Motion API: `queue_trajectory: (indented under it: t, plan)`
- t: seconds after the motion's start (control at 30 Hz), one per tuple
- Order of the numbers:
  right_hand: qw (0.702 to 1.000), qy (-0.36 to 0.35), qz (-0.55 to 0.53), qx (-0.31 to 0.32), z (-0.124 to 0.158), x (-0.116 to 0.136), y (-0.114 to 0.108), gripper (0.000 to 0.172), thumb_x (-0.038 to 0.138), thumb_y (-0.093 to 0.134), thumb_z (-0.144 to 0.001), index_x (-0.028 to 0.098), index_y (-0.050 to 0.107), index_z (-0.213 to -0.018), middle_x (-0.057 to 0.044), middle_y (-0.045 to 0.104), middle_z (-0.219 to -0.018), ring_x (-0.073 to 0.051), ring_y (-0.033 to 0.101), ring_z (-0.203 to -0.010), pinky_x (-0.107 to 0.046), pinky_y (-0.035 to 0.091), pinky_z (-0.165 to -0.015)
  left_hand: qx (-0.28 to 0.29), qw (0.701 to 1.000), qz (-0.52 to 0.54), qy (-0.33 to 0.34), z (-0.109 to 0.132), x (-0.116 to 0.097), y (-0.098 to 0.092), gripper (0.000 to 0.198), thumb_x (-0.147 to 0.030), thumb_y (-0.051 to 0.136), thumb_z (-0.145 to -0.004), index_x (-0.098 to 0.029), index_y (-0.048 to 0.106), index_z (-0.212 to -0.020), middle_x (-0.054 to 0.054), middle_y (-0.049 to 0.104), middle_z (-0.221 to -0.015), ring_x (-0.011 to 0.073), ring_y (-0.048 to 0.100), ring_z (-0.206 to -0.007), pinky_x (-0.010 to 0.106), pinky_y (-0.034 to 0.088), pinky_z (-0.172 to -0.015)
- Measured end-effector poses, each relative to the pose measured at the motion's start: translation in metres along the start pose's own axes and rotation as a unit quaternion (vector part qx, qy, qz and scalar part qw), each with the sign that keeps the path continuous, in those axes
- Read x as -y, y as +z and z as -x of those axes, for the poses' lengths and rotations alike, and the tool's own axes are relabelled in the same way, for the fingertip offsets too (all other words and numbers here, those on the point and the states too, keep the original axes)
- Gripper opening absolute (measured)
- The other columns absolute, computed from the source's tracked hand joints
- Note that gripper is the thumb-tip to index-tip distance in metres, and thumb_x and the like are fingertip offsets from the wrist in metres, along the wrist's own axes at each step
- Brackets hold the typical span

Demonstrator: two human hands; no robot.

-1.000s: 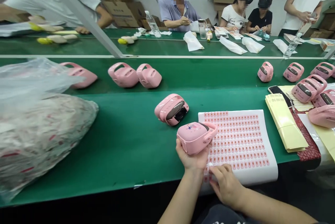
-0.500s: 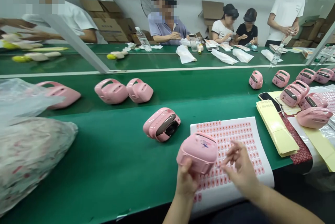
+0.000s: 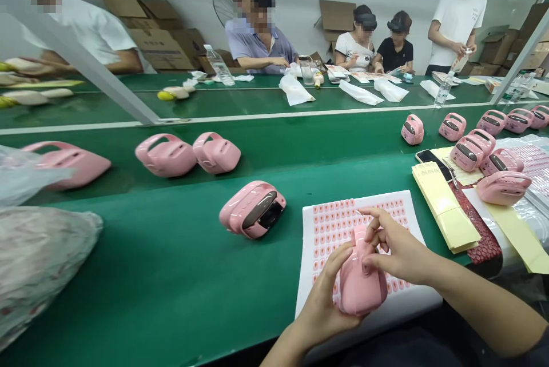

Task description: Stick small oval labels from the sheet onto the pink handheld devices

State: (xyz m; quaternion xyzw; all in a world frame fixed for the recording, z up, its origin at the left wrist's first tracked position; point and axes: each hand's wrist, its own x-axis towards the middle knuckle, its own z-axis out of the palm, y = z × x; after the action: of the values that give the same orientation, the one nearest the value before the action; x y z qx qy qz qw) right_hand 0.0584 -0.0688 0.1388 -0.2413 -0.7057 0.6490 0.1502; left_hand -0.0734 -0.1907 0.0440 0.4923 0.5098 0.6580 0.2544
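Pink handled device, right of centre in the lower frame, looks light, stiff and slickly smooth, best cradled by its body, where the left grip wraps it; the right grip thumbs its handle, any pinch unclear.

Sticker sheet left of papers

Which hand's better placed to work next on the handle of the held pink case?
Right, probably. The right hand has its thumb by the handle, while the left hand grips the pink case by its body and seems needed for support.
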Motion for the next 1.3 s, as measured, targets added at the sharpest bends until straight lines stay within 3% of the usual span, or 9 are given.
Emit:
queue_trajectory:
  t: [0.17,0.47,0.6,0.77,0.83,0.97,1.07,1.17,1.3]
  plan:
    - [1.0,-0.02,0.017,0.015,0.001,-0.001,-0.002,0.072,-0.007,0.051,-0.064,0.024,0.036,-0.128,0.006,0.05,-0.083,-0.008,0.06,-0.063,-0.026,0.051,-0.067,0.022,0.995,-0.06,0.075,-0.001,-0.003,0.001,0.094,0.0,0.078,-0.039,-0.031,0.056,-0.125,0.013,0.063,-0.12,0.0374,0.057,-0.111,0.052,0.045,-0.091]
    - [0.993,-0.056,0.091,0.054,-0.002,0.004,-0.008,0.075,-0.007,0.046,-0.066,0.026,0.034,-0.132,0.006,0.05,-0.079,-0.01,0.061,-0.064,-0.029,0.053,-0.07,-0.02,0.998,0.038,-0.046,-0.004,-0.006,0.001,0.082,0.007,0.078,-0.029,-0.027,0.07,-0.104,0.014,0.067,-0.112,0.0412,0.056,-0.11,0.059,0.036,-0.097]
    - [0.975,-0.134,0.178,0.016,0.002,-0.004,-0.004,0.076,-0.004,0.049,-0.067,0.028,0.034,-0.134,0.003,0.055,-0.082,-0.014,0.061,-0.074,-0.033,0.053,-0.077,-0.022,0.997,0.054,-0.048,-0.005,-0.007,0.001,0.079,0.005,0.079,-0.029,-0.027,0.071,-0.101,0.013,0.067,-0.109,0.0404,0.058,-0.108,0.06,0.037,-0.096]
    - [0.914,-0.259,0.306,-0.055,0.015,-0.024,0.001,0.068,0.008,0.047,-0.081,0.027,0.025,-0.143,-0.009,0.063,-0.107,-0.023,0.063,-0.092,-0.041,0.052,-0.081,0.021,1.0,-0.006,0.005,-0.008,-0.01,0.0,0.079,0.0,0.08,-0.034,-0.032,0.069,-0.106,0.013,0.064,-0.114,0.039,0.058,-0.107,0.055,0.046,-0.089]
    - [0.906,-0.267,0.316,-0.089,0.014,-0.028,-0.006,0.065,0.011,0.044,-0.084,0.027,0.023,-0.144,-0.011,0.06,-0.119,-0.026,0.06,-0.102,-0.043,0.05,-0.084,0.034,0.999,-0.024,0.006,-0.009,-0.01,0.0,0.078,-0.001,0.08,-0.034,-0.031,0.07,-0.105,0.015,0.062,-0.115,0.0412,0.056,-0.108,0.055,0.046,-0.087]
    - [0.937,-0.165,0.296,-0.08,-0.004,-0.04,-0.028,0.069,0.013,0.049,-0.082,0.023,0.022,-0.144,-0.012,0.062,-0.118,-0.026,0.062,-0.098,-0.043,0.05,-0.081,0.017,1.0,-0.002,-0.015,-0.005,-0.004,-0.001,0.076,-0.006,0.082,-0.029,-0.03,0.072,-0.101,0.016,0.061,-0.112,0.0453,0.054,-0.106,0.061,0.042,-0.089]
    - [0.975,-0.072,0.211,0.019,-0.019,-0.055,-0.033,0.073,0.014,0.059,-0.074,0.023,0.029,-0.14,-0.005,0.069,-0.093,-0.019,0.064,-0.077,-0.033,0.051,-0.068,-0.018,0.999,0.037,0.016,0.006,0.004,-0.003,0.082,-0.018,0.084,-0.027,-0.028,0.07,-0.107,0.016,0.062,-0.112,0.0469,0.055,-0.106,0.062,0.038,-0.092]
    - [0.992,0.038,0.045,0.11,-0.029,-0.066,-0.025,0.064,0.025,0.058,-0.078,0.023,0.032,-0.136,0.01,0.054,-0.059,-0.008,0.051,-0.043,-0.018,0.039,-0.042,-0.11,0.99,0.087,0.013,0.014,0.009,-0.003,0.085,-0.038,0.086,-0.028,-0.026,0.068,-0.111,0.014,0.064,-0.113,0.0469,0.054,-0.109,0.06,0.035,-0.099]
    - [0.987,0.123,-0.076,0.071,-0.043,-0.056,-0.015,0.053,0.04,0.058,-0.077,0.02,0.039,-0.122,0.016,0.043,-0.047,-0.003,0.032,-0.026,-0.014,0.023,-0.029,-0.251,0.962,0.11,-0.014,0.005,-0.004,0.003,0.064,-0.048,0.084,-0.04,-0.026,0.071,-0.099,0.011,0.064,-0.114,0.0439,0.049,-0.117,0.056,0.035,-0.102]
